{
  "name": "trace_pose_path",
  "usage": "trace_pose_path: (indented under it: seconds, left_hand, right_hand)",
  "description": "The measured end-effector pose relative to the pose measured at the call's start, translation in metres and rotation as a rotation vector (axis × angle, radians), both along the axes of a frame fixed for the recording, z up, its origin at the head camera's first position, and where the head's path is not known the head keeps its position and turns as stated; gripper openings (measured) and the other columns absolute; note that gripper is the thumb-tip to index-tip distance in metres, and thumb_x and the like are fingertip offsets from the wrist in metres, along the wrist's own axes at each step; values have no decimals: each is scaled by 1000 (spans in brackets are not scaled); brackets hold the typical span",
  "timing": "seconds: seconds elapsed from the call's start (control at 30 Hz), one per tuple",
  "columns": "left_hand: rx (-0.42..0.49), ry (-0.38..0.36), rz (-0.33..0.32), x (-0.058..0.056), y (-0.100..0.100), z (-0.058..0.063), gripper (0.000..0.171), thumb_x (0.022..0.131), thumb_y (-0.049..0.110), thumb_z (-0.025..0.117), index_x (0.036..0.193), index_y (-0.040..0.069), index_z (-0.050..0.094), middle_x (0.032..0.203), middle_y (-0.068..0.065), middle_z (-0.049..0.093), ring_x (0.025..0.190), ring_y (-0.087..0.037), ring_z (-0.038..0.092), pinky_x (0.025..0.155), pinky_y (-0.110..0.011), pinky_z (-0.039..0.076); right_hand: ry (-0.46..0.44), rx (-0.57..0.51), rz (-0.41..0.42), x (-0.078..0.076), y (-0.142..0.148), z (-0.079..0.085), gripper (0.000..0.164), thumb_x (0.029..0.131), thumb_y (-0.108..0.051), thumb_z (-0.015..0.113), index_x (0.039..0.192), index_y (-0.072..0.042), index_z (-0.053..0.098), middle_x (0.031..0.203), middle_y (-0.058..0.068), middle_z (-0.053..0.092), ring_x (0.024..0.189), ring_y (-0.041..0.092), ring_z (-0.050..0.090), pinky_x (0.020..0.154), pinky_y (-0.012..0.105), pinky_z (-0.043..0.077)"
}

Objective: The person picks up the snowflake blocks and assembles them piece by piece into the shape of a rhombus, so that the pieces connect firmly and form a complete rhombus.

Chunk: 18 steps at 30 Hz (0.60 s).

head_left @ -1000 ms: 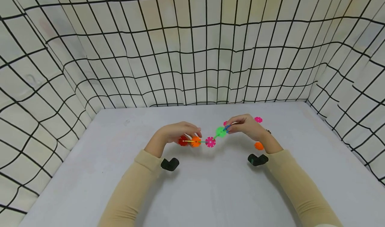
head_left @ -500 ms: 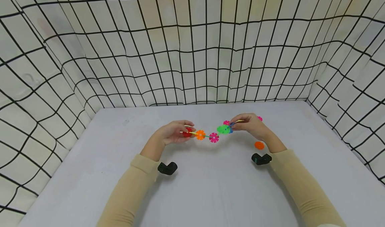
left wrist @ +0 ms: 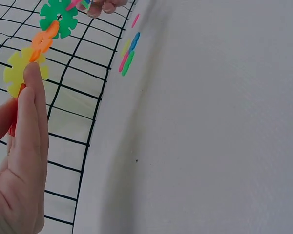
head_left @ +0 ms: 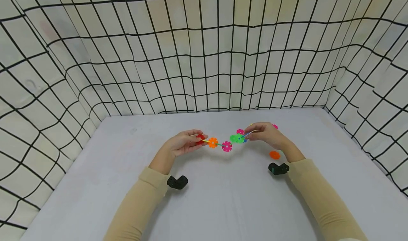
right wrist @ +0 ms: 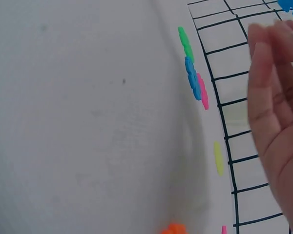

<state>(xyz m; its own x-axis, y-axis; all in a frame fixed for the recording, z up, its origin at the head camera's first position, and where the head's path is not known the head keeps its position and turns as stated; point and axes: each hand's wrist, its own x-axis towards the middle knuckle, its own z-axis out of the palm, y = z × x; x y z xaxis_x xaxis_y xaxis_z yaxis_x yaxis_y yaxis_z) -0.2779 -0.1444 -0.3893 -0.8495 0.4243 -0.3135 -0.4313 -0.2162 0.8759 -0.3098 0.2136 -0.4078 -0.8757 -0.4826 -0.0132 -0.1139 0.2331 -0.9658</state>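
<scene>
Chain of discs spans above the surface, left grip pinching red disc, right grip blue disc; probably light, stiff (tugging could unhook it), best pinched near ends.

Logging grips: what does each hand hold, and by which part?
The left hand pinches the red disc across its faces; the right hand apparently pinches a blue disc by its edge.

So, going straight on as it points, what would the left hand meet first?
Probably the linked orange notched disc, just beyond the left hand, though depth is unclear; the yellow notched disc might be met first.
</scene>
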Motion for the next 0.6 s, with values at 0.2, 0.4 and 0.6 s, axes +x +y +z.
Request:
trace_pose_path:
  seconds: [0.2, 0.4, 0.6]
  left_hand:
    - [14, -8, 15, 1, -1, 0, 25, 105, -5, 48, 130, -4, 47, 107, -4, 74, 92, -20, 74, 76, -22, 58]
    - [27, -6, 12, 1, -2, 2, 16, 105, -5, 47, 120, -1, 50, 105, -3, 74, 90, -19, 75, 74, -21, 57]
    - [36, -25, 49, 2, 0, 2, 13, 105, -6, 47, 113, 2, 55, 103, -4, 74, 89, -20, 75, 75, -21, 57]
  right_hand:
    - [15, 262, -44, -7, -10, 1, 32, 97, -9, 71, 125, 6, 66, 104, 12, 68, 91, 23, 67, 83, 28, 57]
    - [71, 522, -104, -15, -21, -1, 35, 94, -16, 76, 124, 1, 68, 90, 7, 61, 73, 18, 57, 70, 28, 46]
    - [78, 596, -97, -20, -25, -1, 37, 92, -18, 78, 120, 2, 66, 80, 5, 57, 67, 16, 52, 68, 29, 41]
